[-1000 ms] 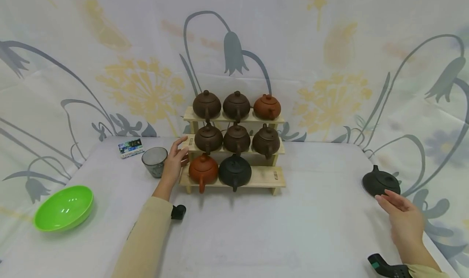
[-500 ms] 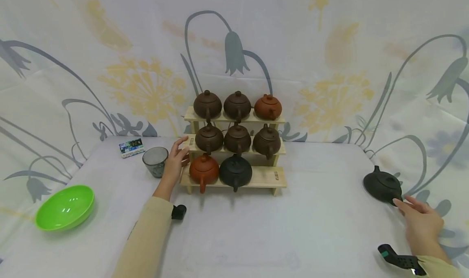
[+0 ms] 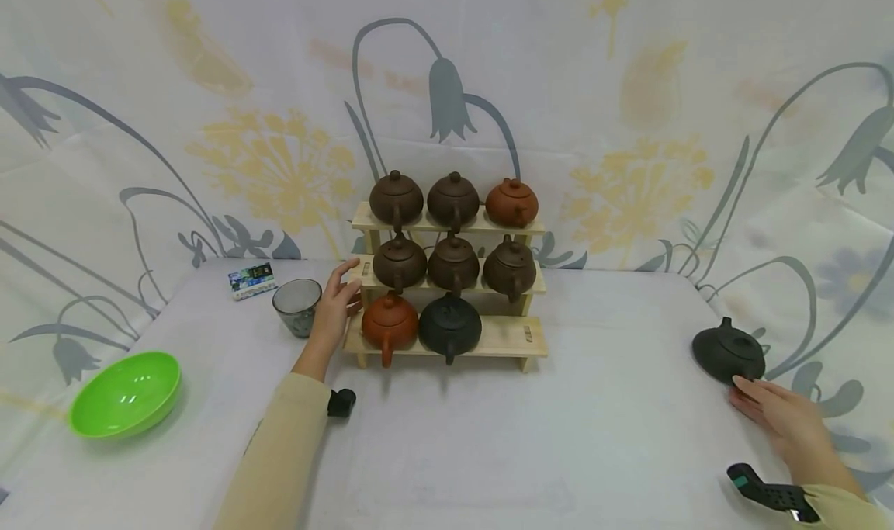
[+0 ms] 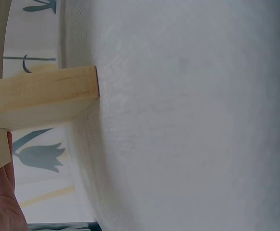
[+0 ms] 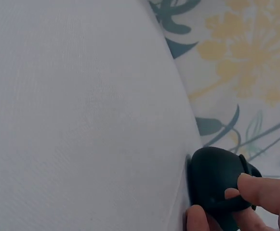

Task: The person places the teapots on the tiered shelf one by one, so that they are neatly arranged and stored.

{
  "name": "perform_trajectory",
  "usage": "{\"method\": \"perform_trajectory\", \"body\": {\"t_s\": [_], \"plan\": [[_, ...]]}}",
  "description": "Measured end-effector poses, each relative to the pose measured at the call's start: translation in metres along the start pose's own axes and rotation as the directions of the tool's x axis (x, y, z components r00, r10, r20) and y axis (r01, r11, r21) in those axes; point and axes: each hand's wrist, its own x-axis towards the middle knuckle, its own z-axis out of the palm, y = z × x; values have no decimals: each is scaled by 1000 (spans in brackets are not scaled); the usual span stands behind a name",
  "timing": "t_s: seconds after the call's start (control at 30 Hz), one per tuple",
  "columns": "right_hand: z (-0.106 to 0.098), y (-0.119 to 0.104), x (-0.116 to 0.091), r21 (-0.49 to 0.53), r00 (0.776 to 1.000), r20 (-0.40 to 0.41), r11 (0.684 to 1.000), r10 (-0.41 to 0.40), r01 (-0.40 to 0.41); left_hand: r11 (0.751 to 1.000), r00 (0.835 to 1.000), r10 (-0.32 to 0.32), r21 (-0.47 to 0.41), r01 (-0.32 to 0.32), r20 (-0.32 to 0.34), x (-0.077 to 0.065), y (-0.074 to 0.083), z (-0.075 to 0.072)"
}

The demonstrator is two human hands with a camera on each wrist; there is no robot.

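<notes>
At the far right of the head view, my right hand (image 3: 792,421) holds a black teapot (image 3: 726,351) by its handle side, with the spout pointing away. The right wrist view shows the thumb and fingers (image 5: 265,190) around the handle of the teapot (image 5: 217,175), close to the table's edge. My left hand (image 3: 334,313) grips the left end of the middle tier of a wooden stand (image 3: 499,336). Part of that hand is hidden behind the wood (image 4: 43,94) in the left wrist view. Brown and reddish teapots and another black teapot (image 3: 450,325) sit on the three tiers.
A grey glass cup (image 3: 296,306) stands just left of my left hand, with a small patterned box (image 3: 252,281) behind it. A green bowl (image 3: 126,395) sits at the far left. A patterned cloth (image 3: 615,126) rises behind the white table (image 3: 594,437).
My right hand has shifted rightward and a little toward me at the black teapot. The teapot's angle turned and then partly turned back. My left hand has stayed at the stand.
</notes>
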Motion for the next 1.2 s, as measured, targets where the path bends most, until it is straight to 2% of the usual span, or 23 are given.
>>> {"method": "perform_trajectory", "body": {"t_s": [0.2,0.33,0.43,0.53,0.77,0.93,1.2], "plan": [[14,0,-10,-47,998,47,998,-47,49,999,1000,16,28,-16,-4,-1,-1,0],[24,1,-16,-28,999,14,998,-50,51,999,1000,29,39,-28,-7,-1,-4,1],[31,2,-20,-26,998,21,998,-61,61,999,999,32,32,-31,-4,0,-4,1],[38,3,-26,-45,994,83,996,-70,74,999,999,31,30,-31,-7,0,-4,1],[59,0,-43,-51,969,241,997,-50,64,999,999,35,31,-35,-17,0,-5,1],[81,-7,-64,-94,953,294,990,-72,103,999,999,39,35,-39,-18,0,-6,1],[111,-23,-96,-34,913,378,983,-153,179,1000,1000,21,11,-21,-4,1,-5,0]]}}
